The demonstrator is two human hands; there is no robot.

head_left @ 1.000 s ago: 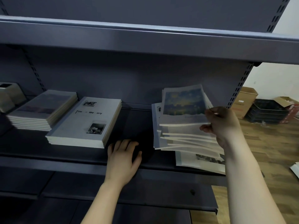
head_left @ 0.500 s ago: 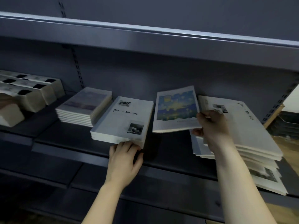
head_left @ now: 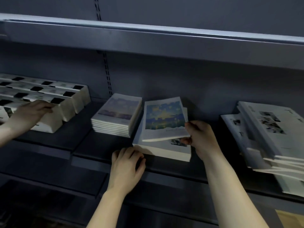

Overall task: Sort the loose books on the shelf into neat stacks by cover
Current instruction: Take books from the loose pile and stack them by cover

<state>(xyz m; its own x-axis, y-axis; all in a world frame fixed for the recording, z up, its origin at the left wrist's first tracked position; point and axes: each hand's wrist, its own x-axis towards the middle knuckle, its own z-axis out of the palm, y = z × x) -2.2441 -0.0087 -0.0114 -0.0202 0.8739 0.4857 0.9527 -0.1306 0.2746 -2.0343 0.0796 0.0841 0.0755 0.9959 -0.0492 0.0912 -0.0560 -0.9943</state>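
My right hand (head_left: pixel 199 139) pinches the right edge of a book with a blue and yellow painted cover (head_left: pixel 162 118), held just above the white photo-cover stack (head_left: pixel 164 150) in the middle of the shelf. To the left of it stands a neat stack with purple covers (head_left: pixel 117 113). My left hand (head_left: pixel 127 163) rests on the shelf's front edge with fingers bent, touching the white stack's near left corner. A loose, slanting pile of white books (head_left: pixel 269 137) lies at the right.
Rows of white boxes with black squares (head_left: pixel 49 99) fill the shelf's left end, where another person's hand (head_left: pixel 31 111) reaches in. The grey shelf (head_left: pixel 85 162) has a raised front lip, and an upper shelf (head_left: pixel 148 40) hangs overhead.
My right hand has carried the blue and yellow book leftward from the loose pile to above the white stack. The view swung left, and another person's hand has come into sight.
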